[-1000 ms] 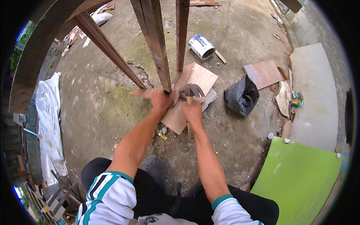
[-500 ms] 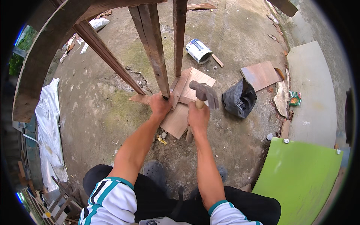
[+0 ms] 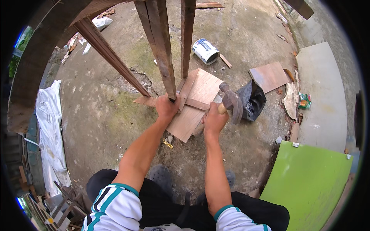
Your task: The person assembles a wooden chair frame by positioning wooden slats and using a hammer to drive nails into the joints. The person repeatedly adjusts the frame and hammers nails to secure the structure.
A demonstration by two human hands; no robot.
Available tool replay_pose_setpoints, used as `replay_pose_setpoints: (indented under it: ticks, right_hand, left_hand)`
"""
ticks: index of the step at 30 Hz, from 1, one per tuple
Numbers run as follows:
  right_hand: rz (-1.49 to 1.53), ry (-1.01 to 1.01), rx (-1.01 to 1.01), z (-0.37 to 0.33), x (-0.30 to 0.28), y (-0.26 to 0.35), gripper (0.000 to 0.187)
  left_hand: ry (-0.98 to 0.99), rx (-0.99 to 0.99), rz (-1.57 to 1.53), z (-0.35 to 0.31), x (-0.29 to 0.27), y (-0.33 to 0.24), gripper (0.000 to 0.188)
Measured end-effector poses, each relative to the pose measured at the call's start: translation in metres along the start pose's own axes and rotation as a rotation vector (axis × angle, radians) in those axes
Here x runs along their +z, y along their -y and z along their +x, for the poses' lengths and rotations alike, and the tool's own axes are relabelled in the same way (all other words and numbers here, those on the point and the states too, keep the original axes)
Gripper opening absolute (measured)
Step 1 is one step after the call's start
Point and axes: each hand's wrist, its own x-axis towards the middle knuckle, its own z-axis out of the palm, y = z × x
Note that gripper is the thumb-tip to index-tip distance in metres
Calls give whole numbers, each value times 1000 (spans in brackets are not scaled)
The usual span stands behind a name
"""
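Observation:
My left hand (image 3: 167,106) is closed around the lower end of an upright wooden post (image 3: 157,46), near the ground. In my right hand (image 3: 215,120) is a claw hammer (image 3: 232,102), gripped by its wooden handle with the metal head up and to the right. Below and between the hands lies a thin plywood sheet (image 3: 206,86), with narrow wooden strips (image 3: 197,104) crossing over it. A second post (image 3: 187,38) comes down at the far end of the strips, and a slanting grooved post (image 3: 111,57) meets them at the left.
A black plastic bag (image 3: 252,101) stands right of the hammer, partly behind its head. Farther off are a tipped paint can (image 3: 206,51) and a plywood offcut (image 3: 268,77). A green panel (image 3: 308,181) lies at the right; white sheeting (image 3: 51,131) lies at the left.
My right hand has moved right and slightly up, and the hammer's head has swung right to overlap the black bag. My left hand keeps its grip on the post.

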Motion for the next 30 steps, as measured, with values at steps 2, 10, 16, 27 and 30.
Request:
replay_pose_setpoints:
  ticks: [2,10,16,27,30]
  right_hand:
    - [-458,170,64,23,-1,-59,22]
    - [-122,105,3,-7,8,15,23]
    - [-509,272,177,20,1,-24,20]
    - [-629,288,125,25,-6,-25,22]
    - [-187,150,32,12,-5,25,23]
  left_hand:
    - [-3,58,-4,2,11,-19,32]
    - [15,1,12,-4,0,3,34]
    - [66,-3,4,1,1,-14,35]
    - [62,-16,-3,0,4,-3,32]
    - [11,7,23,-1,0,5,35]
